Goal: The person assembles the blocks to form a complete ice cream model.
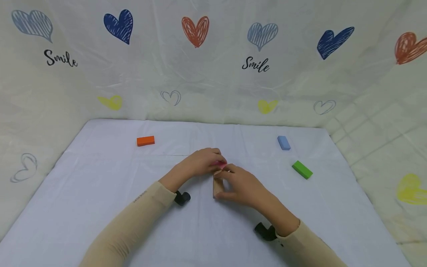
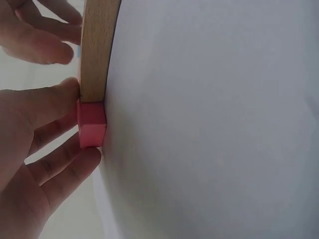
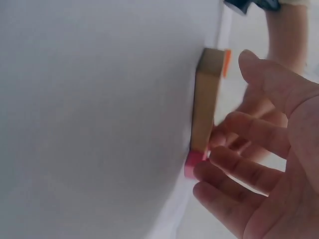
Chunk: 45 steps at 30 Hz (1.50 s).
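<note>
Plain brown oblong wooden block (image 1: 217, 186): it lay on the white cloth-covered table (image 1: 193, 237) with its long axis running away from the person, and served as landmark for the other pieces. A small pink block (image 2: 92, 124) adjoined its far end, the two faces meeting at a seam in the left wrist view; fingers covered much of the pink piece, so its own long axis could not be told.

The left hand (image 1: 204, 163) was at the far end of the wooden block, its thumb and fingers pinching the pink block, the thumb tip close to the seam. The right hand (image 1: 243, 185) was the nearer of the two to the wooden block's length. It arched along the right side, fingers spread and loosely curved, thumb apart from them beside the near end; firm contact with the wood could not be made out. The governing relation was judged to be this end-to-end alignment.

An orange rectangular block (image 1: 145, 141) lay beyond the wooden block to the left, a light-blue rectangular block (image 1: 284, 143) beyond it to the right, and a green rectangular block (image 1: 302, 170) well to its right.
</note>
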Available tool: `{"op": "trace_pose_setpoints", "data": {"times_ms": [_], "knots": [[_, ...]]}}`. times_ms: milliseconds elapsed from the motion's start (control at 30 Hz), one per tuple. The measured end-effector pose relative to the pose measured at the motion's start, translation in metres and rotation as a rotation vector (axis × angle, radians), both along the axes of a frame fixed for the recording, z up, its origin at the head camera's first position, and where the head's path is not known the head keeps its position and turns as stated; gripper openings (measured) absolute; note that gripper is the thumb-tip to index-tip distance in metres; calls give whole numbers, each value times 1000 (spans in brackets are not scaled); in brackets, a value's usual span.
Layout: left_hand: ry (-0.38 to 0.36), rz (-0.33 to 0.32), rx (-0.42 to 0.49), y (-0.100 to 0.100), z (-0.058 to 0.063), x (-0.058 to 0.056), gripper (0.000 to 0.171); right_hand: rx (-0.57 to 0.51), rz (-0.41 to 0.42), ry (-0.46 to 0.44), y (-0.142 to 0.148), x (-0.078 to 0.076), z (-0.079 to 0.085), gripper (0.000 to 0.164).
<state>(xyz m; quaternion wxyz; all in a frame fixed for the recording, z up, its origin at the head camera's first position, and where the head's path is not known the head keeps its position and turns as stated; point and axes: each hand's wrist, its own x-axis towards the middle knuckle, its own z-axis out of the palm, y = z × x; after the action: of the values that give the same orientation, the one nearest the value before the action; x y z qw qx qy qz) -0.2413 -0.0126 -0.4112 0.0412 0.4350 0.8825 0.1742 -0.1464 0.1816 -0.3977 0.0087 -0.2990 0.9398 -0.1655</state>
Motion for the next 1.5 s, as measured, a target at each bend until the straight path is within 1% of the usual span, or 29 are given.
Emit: {"op": "trace_pose_setpoints", "data": {"times_ms": [133, 233, 400, 600, 667, 700, 800, 900, 967, 1033, 1100, 1167, 1300, 1500], "knots": [[21, -11, 15, -3, -1, 1, 24, -45, -56, -24, 15, 0, 3, 50], [59, -11, 13, -9, -3, 4, 25, -64, -101, -51, 27, 0, 7, 49], [112, 26, -16, -27, -5, 16, 28, -84, -167, -69, 52, -1, 12, 50], [96, 71, -50, -44, 0, 34, 34, -139, -234, -60, 88, -1, 11, 49], [83, 85, -48, -48, 0, 39, 36, -184, -222, -88, 95, -1, 8, 49], [70, 96, -37, -50, 0, 40, 38, -225, -206, -118, 96, -2, 7, 49], [-13, 142, 28, -53, -1, 44, 41, -392, -153, -273, 92, -3, 3, 48], [-135, 194, 141, -54, -2, 45, 43, -582, -126, -471, 77, -7, 0, 49], [-192, 218, 192, -54, -4, 45, 44, -658, -136, -570, 64, -10, -2, 53], [-220, 226, 207, -53, -7, 44, 45, -696, -150, -632, 52, -14, -5, 57], [-230, 217, 202, -50, -10, 44, 46, -701, -167, -651, 43, -18, -8, 59], [-229, 204, 190, -48, -12, 44, 48, -699, -182, -651, 37, -20, -11, 59], [-220, 193, 181, -46, -11, 47, 50, -714, -175, -663, 32, -21, -14, 58], [-183, 173, 169, -45, -7, 48, 46, -726, -166, -680, 32, -18, -13, 58]]}}
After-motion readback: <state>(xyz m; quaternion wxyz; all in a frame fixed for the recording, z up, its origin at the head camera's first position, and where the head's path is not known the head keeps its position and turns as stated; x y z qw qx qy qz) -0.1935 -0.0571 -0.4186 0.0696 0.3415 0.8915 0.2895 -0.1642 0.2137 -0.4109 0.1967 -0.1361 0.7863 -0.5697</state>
